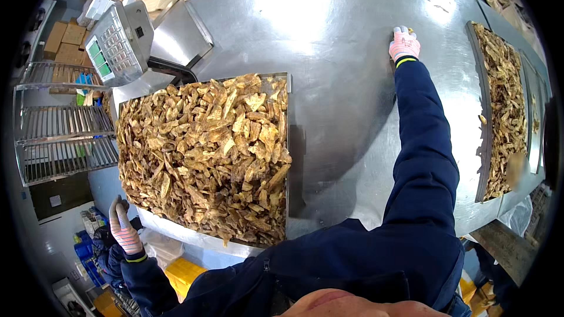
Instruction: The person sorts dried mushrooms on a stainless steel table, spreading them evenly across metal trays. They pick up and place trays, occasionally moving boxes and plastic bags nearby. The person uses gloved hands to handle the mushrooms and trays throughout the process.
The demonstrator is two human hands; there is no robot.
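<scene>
My right hand (pixel 404 44), in a pink-and-white striped glove with grey fingertips, reaches far across the steel table (pixel 346 100). Its fingers curl closed at the tabletop, and a small yellowish-brown bit shows at their tips, too little to name. Left of centre, a metal tray (pixel 288 91) is heaped with irregular, dry-looking golden-brown pieces (pixel 202 152). My left hand (pixel 124 230), gloved alike, is raised beside the tray's near left corner. Its fingers stretch upward and hold nothing that I can see.
A digital scale (pixel 120 44) with a steel platform (pixel 182 35) stands behind the heaped tray. Another long tray (pixel 483 135) of brown pieces lies at the right. A metal rack (pixel 61 123) stands at the left, and a yellow box (pixel 183 275) is below the near edge.
</scene>
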